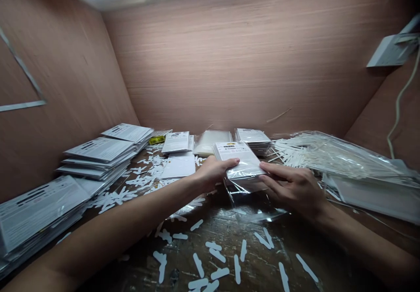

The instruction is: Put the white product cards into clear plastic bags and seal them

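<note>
Clear plastic bag [246, 198] around a stack of printed cards [234, 156], held at its sides between the left hand [213, 174] and right hand [292, 187], fingers pressed against it. White plastic strips [210, 250] lie scattered on the dark bench [183, 261] nearby. Farther off, printed packets [98, 150] pile left, film-wrapped white sticks [331, 158] lie right, and a pinkish wooden wall [229, 56] rises behind.

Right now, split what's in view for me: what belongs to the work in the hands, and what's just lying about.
In the work: left hand; right hand; printed card packet in a clear plastic sleeve, held between them.

Lying about: stacked printed card packets; scattered white die-cut pieces; bagged white sticks.
</note>
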### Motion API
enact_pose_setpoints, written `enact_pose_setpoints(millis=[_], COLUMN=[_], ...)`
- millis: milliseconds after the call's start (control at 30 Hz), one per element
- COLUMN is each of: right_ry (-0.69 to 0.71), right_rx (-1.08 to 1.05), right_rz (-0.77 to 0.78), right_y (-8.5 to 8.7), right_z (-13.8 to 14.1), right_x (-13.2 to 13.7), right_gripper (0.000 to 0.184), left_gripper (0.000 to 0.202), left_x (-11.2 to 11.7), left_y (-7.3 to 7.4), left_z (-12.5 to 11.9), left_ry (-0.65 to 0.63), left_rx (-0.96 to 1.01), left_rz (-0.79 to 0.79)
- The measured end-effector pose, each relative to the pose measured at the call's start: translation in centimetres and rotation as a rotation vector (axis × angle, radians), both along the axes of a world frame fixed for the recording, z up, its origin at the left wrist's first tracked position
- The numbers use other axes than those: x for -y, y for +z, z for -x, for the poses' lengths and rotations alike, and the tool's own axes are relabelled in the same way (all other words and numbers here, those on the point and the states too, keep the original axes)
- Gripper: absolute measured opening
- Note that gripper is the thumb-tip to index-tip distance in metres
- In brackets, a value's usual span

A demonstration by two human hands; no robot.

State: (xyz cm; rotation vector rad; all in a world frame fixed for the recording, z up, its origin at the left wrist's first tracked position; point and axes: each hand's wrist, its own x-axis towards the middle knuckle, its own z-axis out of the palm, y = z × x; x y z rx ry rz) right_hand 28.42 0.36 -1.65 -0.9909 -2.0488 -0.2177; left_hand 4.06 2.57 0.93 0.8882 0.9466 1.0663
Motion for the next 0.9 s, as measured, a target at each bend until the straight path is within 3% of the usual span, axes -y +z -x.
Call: enact_pose_setpoints(millis=[133, 367, 567, 733, 900], right_ry=[0.016, -0.053, -0.071, -0.024, -0.01], right_rx=[-0.073, -0.243, 0.104, 0.237, 0.271], right_rz=[0.008, 0.006, -0.175, -0.316, -0.359], right_y=[0.3, 0.7, 0.5, -0.3, -0.5], right_z=[0.5, 0.9, 1.8, 2.5, 2.3], right_x=[0.6, 1.8, 2.3, 2.8, 3.1], right_gripper=[0.022, 0.019, 0.06, 0.045, 0.045], left_gripper=[0.024, 0.035, 0.031, 0.038, 0.035], left_x=[0.8, 1.3, 2.4, 3.7, 4.3], left_y=[0.9, 0.4, -0.2, -1.4, -1.7], left_z=[-0.1, -0.8, -1.7, -2.9, -3.4], left_ry=[0.01, 0.028, 0.038, 0.059, 0.058], left_rx=[0.004, 0.103, 0.167, 0.149, 0.115], left_rz=[-0.016, -0.038, -0.093, -0.106, -0.112])
